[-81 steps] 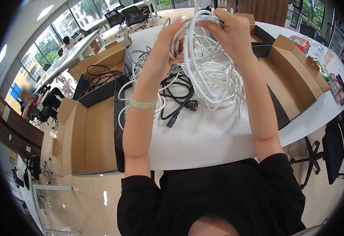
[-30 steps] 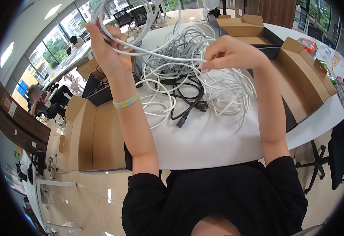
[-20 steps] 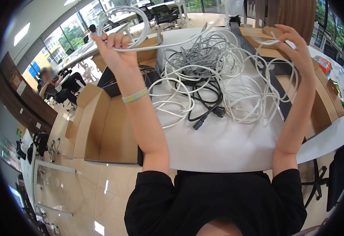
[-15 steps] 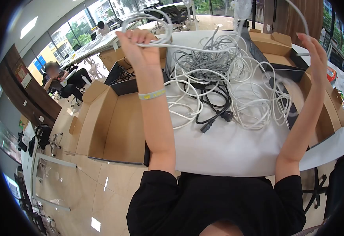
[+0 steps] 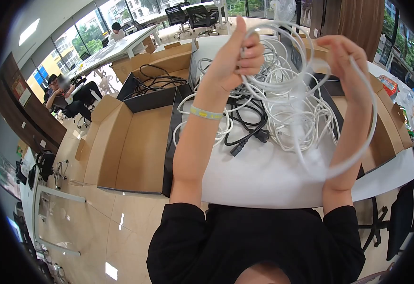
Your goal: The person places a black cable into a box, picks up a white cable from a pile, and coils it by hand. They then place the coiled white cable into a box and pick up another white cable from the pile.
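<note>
In the head view my left hand (image 5: 238,59) is closed round several loops of a white cable (image 5: 285,86), raised over the table. My right hand (image 5: 350,71) pinches another part of this cable, and a loose length blurred by motion hangs below it in a wide curve. Beneath and behind both hands lies a tangled pile of white cables (image 5: 298,134) with grey ones among them. A black power cord (image 5: 245,127) is coiled on the white table (image 5: 259,180), in front of the pile, its plugs toward me.
An open cardboard box (image 5: 143,151) stands at the left. Behind it, another box holds black cables (image 5: 155,83). On the right is an open box (image 5: 382,128), with packaged items (image 5: 389,87) beyond it. People sit in the background at the left.
My left hand has moved right and closer to my right hand, bringing the cable loops along. My right hand has shifted left, and the cable's loose length now swings below it.
</note>
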### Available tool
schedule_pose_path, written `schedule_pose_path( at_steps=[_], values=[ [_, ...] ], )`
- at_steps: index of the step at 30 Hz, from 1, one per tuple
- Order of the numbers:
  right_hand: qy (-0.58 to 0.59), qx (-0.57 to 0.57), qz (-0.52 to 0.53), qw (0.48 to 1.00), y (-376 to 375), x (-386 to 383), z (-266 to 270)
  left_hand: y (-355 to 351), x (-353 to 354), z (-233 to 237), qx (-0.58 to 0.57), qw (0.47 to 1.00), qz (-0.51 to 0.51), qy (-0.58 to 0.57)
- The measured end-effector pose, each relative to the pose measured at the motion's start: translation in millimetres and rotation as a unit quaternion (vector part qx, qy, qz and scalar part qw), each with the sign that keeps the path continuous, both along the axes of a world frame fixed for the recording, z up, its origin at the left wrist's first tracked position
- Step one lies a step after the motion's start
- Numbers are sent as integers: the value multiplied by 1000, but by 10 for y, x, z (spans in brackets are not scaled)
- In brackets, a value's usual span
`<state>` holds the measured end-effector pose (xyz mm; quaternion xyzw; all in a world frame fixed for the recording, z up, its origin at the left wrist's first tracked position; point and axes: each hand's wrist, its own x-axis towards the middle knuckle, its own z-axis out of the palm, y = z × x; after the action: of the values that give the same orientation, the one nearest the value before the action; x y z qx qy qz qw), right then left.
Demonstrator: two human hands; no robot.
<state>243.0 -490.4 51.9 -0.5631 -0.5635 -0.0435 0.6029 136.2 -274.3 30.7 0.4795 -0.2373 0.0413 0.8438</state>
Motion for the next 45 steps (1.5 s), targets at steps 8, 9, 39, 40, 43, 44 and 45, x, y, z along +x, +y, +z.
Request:
schedule_pose_path(
  at_steps=[8, 9, 39, 40, 43, 44, 45],
  values=[
    [-73, -54, -104, 990, 177, -29, -75, -330, 85, -95, 179, 974, 56, 128],
    [-95, -52, -146, 983, 187, -35, -57, -404, 77, -96, 226, 965, 65, 121],
    [-61, -178, -243, 952, -367, 573, -82, 197, -240, 147, -48, 880, 444, -163],
    [-63, -175, -252, 950, -468, 600, -59, 257, -266, 163, -68, 869, 460, -168],
    [-12, -102, 64, 993, -690, 919, -324, 492, -353, 165, -121, 837, 504, -175],
    [-12, -104, 64, 992, -707, 1049, -371, 568, -376, 138, -123, 837, 504, -173],
    [4, -6, 256, 967, -687, 1133, -371, 650, -388, 110, -148, 830, 506, -184]
  ],
)
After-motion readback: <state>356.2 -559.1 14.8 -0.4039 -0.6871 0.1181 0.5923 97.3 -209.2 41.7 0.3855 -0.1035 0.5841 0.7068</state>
